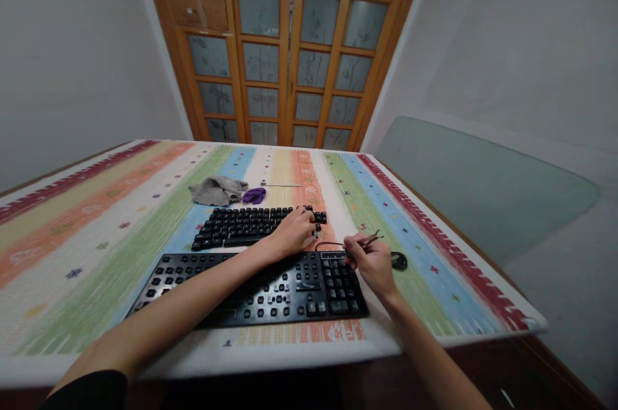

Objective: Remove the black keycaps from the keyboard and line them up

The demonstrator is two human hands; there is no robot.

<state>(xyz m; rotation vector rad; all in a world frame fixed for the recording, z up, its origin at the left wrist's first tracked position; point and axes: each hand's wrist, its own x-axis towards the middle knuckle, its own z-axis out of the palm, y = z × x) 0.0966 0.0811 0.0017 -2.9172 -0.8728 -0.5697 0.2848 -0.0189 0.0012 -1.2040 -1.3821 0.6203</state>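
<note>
Striped multicolour tablecloth (120, 204) over a wooden table; white walls, wooden glazed doors (290, 56) behind. Two black keyboards: near keyboard (251, 284), far keyboard (241, 226). Left hand (294, 233) curled, resting on the far keyboard's right end. Right hand (371, 262) pinching a thin tool (369, 241) beside the near keyboard. Grey cloth (217, 191) and purple object (254, 195) beyond.

Wooden table (487, 358) under a striped, many-coloured cloth (96, 230). Directly on the cloth, near the front edge: black keyboard (251, 291). Just behind that keyboard, a second, smaller black keyboard (241, 226). Farther behind, a crumpled grey rag (217, 191), with a purple object (253, 195) just right of it. Right of the front keyboard, a small black round object (398, 260).
</note>
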